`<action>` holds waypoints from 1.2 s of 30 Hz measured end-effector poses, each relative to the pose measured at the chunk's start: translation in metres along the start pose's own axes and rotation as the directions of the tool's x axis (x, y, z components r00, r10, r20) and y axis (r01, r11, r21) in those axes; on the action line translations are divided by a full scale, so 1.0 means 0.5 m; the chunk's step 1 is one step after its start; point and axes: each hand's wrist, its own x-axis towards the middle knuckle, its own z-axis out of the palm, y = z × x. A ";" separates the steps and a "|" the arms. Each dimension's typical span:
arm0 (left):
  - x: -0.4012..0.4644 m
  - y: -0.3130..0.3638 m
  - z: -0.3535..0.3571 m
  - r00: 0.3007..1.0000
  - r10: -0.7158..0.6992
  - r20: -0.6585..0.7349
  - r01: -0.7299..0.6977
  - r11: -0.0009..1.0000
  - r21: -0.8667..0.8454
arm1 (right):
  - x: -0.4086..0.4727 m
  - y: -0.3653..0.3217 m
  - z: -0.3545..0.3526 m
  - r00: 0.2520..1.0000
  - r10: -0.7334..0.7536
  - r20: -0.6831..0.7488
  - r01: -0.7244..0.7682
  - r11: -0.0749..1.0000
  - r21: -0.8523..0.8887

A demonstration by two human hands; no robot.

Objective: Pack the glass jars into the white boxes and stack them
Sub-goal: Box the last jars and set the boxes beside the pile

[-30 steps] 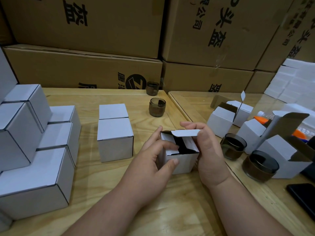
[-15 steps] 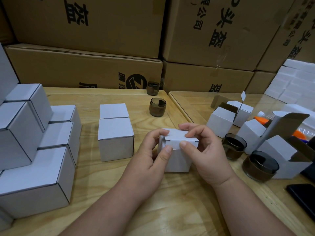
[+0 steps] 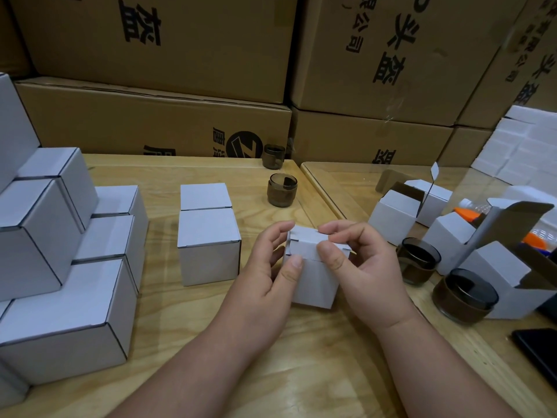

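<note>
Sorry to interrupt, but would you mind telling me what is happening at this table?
A person is closing a small white box with both hands: the left hand steadies it while the right hand pinches its lid flap. Closed boxes are stacked at left; empty glass jars and open boxes wait at right.

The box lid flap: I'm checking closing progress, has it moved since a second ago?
Yes. The lid flap has folded down onto the white box, which stays level with the closed box left of it.
</note>
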 end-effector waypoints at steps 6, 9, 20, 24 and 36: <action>-0.002 0.001 0.001 1.000 -0.013 -0.013 0.013 1.000 0.017 | 0.000 0.001 -0.004 0.993 -0.075 0.093 0.081 0.995 -0.065; -0.001 0.005 -0.001 0.999 -0.016 -0.028 0.017 0.999 0.039 | -0.001 0.003 -0.004 0.992 -0.096 0.085 0.102 0.992 -0.073; 0.002 0.004 -0.001 0.997 -0.042 -0.059 0.045 0.998 0.045 | -0.005 0.001 0.009 0.981 -0.186 0.053 0.193 0.960 -0.204; 0.000 0.009 -0.001 0.997 -0.042 -0.058 0.044 0.998 0.044 | -0.005 -0.009 0.006 0.969 -0.223 0.107 0.243 0.939 -0.245; 0.000 0.009 0.000 0.996 -0.064 -0.064 0.067 0.997 0.041 | 0.000 0.000 -0.029 0.964 -0.046 0.262 0.141 0.924 -0.355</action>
